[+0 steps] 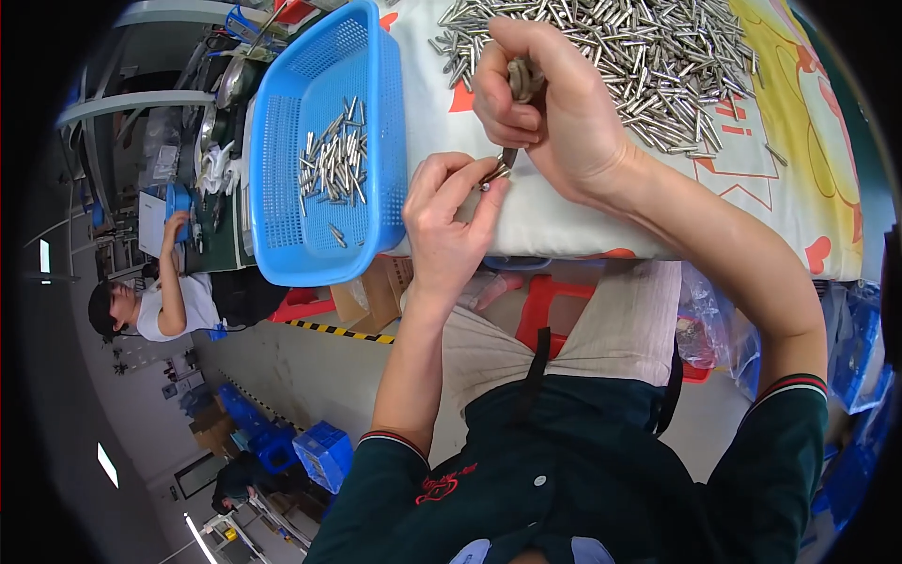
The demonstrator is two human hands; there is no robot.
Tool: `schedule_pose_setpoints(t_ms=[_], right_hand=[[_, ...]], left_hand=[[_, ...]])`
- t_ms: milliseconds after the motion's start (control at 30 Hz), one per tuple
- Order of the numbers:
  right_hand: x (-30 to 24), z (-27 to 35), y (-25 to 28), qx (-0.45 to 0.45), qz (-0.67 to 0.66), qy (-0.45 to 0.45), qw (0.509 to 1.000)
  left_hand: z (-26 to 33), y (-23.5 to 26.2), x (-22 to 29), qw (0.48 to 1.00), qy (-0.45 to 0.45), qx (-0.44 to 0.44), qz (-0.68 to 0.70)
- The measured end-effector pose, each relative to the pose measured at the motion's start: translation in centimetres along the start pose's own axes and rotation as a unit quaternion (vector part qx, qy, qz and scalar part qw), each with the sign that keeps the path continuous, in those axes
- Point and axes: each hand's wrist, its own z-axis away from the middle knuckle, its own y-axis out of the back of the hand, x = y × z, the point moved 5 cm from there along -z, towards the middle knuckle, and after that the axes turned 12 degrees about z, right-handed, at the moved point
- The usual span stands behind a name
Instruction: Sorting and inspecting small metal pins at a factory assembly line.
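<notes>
In front of my body, my left hand (445,218) pinches a small silver metal pin (485,186) between thumb and fingers. My right hand (554,113) is wrapped round a hand tool with a worn brownish handle (524,79). The tool's dark, narrow tip (508,157) points down and meets the spot where the left fingertips grip the pin. Its exact kind I cannot make out. Beyond the right hand spreads a big pile of similar slim metal pins (648,56). Left of my hands, a blue perforated plastic basket (387,141) holds a smaller heap of pins (336,155).
A patterned white and yellow cloth (583,230) covers the table. One stray pin (776,154) lies right of the pile. A red stool (540,315) shows beneath me. A person (160,305) works at a bench on the left; another (240,479) is farther back near blue crates (324,456).
</notes>
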Motion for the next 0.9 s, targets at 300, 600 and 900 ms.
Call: schedule_pose_setpoints(t_ms=[300, 600, 900], right_hand=[[0.8, 1.0, 0.8, 0.041, -0.027, 0.017, 0.999], [1.4, 0.7, 0.8, 0.067, -0.042, 0.008, 0.997], [1.6, 0.8, 0.9, 0.074, -0.049, 0.000, 0.996]], left_hand=[[-0.2, 0.3, -0.2, 1.000, 0.008, 0.000, 0.018], [-0.1, 0.4, -0.3, 1.000, 0.023, 0.000, 0.020], [-0.1, 0.3, -0.3, 1.000, 0.011, 0.004, 0.020]])
